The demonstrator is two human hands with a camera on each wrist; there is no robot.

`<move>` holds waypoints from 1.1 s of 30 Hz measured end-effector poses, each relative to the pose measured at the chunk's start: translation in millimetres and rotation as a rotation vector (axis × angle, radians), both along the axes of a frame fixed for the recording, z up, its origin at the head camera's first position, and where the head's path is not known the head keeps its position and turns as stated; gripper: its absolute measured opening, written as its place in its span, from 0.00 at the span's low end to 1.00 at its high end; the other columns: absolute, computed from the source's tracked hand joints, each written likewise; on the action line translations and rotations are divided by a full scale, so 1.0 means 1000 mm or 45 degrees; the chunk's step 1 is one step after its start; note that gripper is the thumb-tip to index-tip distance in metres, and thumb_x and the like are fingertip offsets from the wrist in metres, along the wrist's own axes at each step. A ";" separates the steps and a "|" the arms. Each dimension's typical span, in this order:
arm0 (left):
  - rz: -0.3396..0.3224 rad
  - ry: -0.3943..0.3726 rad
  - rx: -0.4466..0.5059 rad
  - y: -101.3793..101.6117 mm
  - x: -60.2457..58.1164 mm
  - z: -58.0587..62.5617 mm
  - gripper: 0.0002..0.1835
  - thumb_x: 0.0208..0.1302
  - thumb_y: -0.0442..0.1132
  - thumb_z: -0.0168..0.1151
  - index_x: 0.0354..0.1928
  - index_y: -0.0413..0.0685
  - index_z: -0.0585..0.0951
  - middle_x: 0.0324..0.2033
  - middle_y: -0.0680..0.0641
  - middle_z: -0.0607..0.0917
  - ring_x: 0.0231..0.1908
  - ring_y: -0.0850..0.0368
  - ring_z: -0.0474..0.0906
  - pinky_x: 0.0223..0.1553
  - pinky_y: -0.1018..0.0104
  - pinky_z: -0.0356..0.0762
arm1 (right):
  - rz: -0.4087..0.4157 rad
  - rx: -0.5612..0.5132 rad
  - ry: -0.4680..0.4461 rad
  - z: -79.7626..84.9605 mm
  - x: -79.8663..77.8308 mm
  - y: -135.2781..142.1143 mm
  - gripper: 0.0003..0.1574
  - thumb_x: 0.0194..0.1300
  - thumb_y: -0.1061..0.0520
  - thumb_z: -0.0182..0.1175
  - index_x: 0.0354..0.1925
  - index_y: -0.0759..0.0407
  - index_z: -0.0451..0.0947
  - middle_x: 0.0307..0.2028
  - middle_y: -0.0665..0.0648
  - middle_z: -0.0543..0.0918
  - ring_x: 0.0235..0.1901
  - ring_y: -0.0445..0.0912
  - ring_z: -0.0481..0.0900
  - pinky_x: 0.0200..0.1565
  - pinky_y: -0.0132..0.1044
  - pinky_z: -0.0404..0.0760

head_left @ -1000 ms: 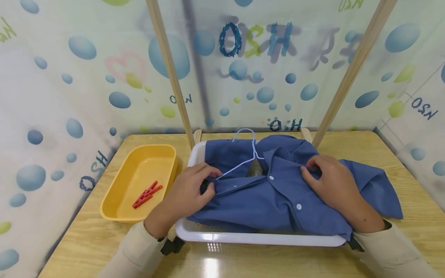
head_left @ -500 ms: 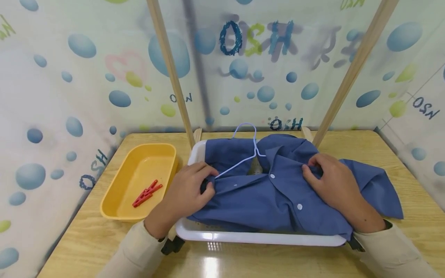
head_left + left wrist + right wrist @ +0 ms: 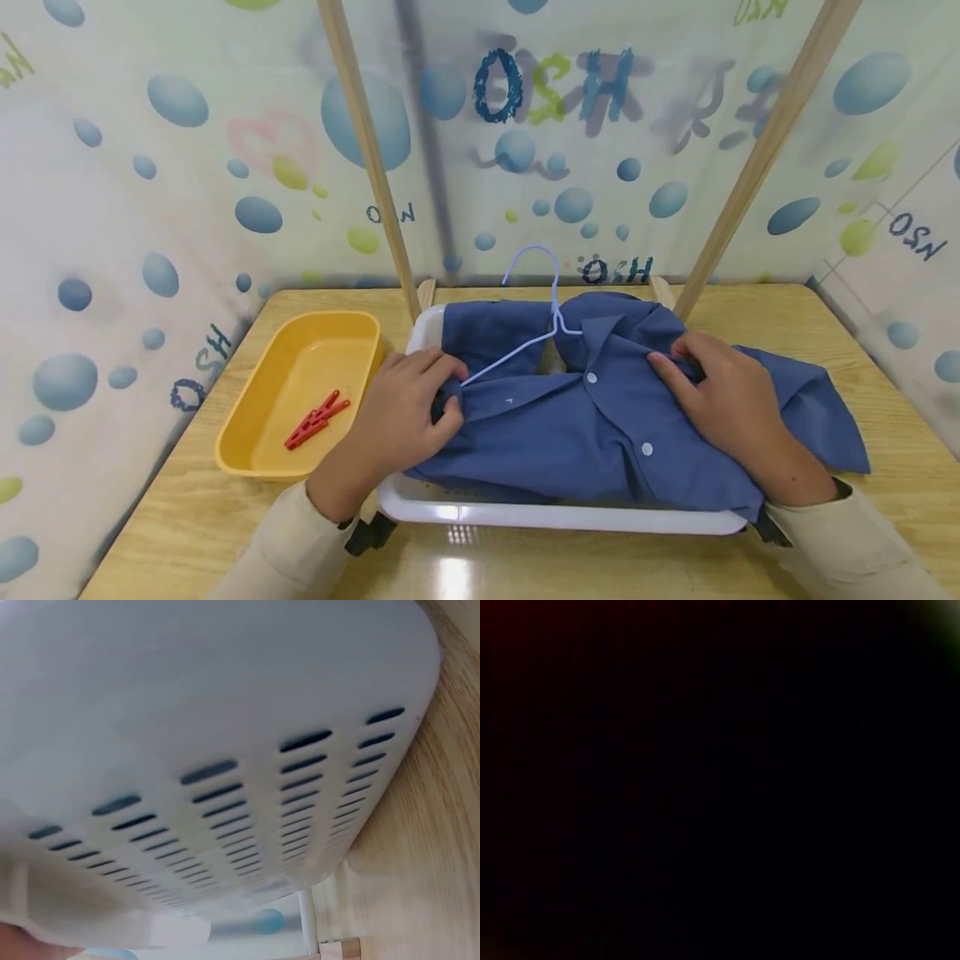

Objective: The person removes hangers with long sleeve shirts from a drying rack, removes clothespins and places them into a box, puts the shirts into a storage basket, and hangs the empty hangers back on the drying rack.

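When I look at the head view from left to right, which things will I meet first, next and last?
Yellow tray holding red clothespins, the person's left grip, hanger hook, upper white button, the person's right grip.

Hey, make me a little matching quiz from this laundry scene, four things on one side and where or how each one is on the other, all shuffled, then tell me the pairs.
Things:
1. Red clothespins
2. Hanger
3. Blue shirt
4. Yellow tub

Places and states:
A. Draped over the white basket
B. On the table, to the left of the basket
C. Thin and pale, hook pointing up
D. Lying inside a tub

Pairs: 1-D, 2-C, 3-A, 4-B
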State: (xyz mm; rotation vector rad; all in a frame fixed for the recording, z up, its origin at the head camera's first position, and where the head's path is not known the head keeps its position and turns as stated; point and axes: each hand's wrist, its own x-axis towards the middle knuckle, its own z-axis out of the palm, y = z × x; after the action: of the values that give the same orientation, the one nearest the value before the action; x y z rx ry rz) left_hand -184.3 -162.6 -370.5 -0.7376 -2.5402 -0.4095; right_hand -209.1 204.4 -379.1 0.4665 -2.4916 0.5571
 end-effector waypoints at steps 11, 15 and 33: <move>-0.047 0.068 0.084 -0.003 0.002 0.003 0.12 0.56 0.42 0.55 0.42 0.51 0.81 0.38 0.51 0.84 0.39 0.55 0.78 0.48 0.54 0.75 | 0.029 -0.041 0.284 0.001 0.000 0.003 0.27 0.72 0.41 0.56 0.30 0.65 0.75 0.24 0.62 0.78 0.19 0.48 0.72 0.22 0.43 0.69; -0.061 0.113 0.097 -0.004 0.002 0.004 0.12 0.56 0.42 0.55 0.41 0.51 0.81 0.38 0.51 0.84 0.40 0.54 0.79 0.48 0.55 0.74 | 0.033 -0.067 0.359 0.002 -0.001 0.003 0.37 0.73 0.34 0.47 0.29 0.66 0.76 0.23 0.63 0.79 0.19 0.49 0.73 0.22 0.44 0.69; -0.106 0.168 0.193 -0.012 0.000 0.009 0.09 0.56 0.42 0.56 0.38 0.51 0.80 0.40 0.50 0.84 0.46 0.52 0.78 0.48 0.54 0.68 | 0.006 -0.255 0.545 0.000 -0.003 0.004 0.45 0.69 0.28 0.50 0.27 0.69 0.77 0.23 0.66 0.79 0.20 0.57 0.75 0.30 0.37 0.69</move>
State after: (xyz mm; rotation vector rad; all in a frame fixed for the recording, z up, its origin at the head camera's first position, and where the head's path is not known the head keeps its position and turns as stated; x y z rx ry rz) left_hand -183.8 -174.5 -361.6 -0.7876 -2.3328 -0.5557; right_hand -211.9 208.8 -378.7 0.4583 -2.0064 0.6276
